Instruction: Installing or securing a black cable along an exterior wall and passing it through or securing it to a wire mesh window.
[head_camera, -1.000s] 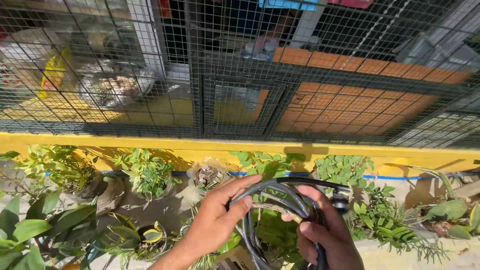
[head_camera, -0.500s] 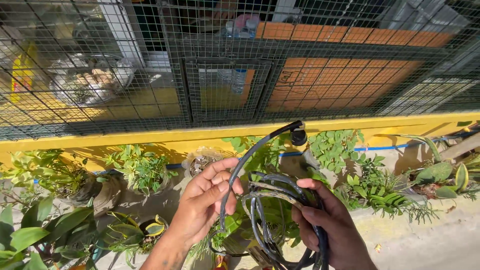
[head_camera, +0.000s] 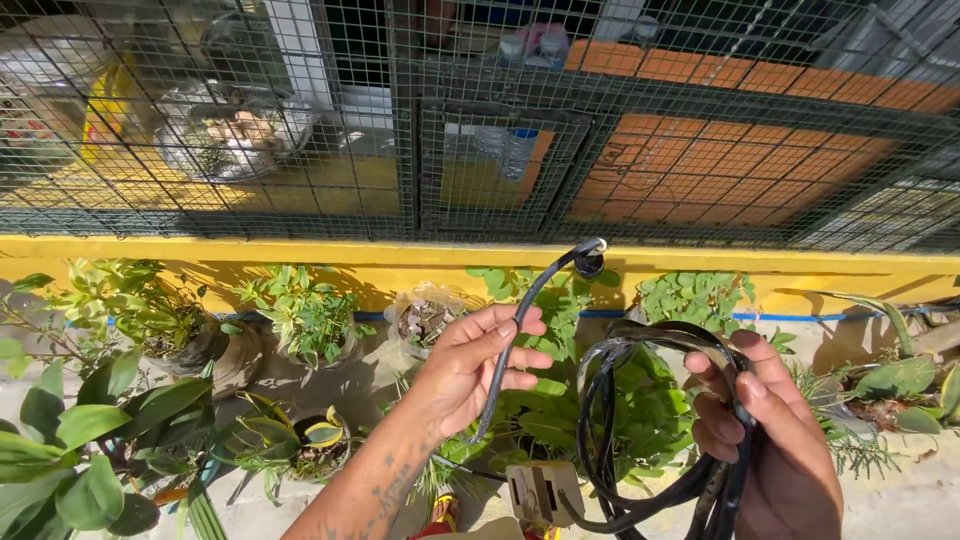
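Note:
My left hand (head_camera: 478, 362) pinches a black hose (head_camera: 520, 308) near its free end, which rises to a round nozzle tip (head_camera: 589, 258) in front of the yellow ledge. My right hand (head_camera: 768, 440) grips several coiled loops of the same black hose (head_camera: 640, 430) at the lower right. A brown box-shaped fitting (head_camera: 541, 492) hangs below, between the hands. Both hands hover over potted green plants.
A dark wire-mesh fence (head_camera: 480, 120) runs across the top, above a yellow ledge (head_camera: 300, 262). Potted leafy plants (head_camera: 300, 315) line the ground below; large leaves (head_camera: 70, 440) fill the lower left. A small pot of soil (head_camera: 425, 318) sits near the ledge.
The left hand has drawn one end of the hose out of the coil and lifted it up. The right hand keeps the coil and has shifted right.

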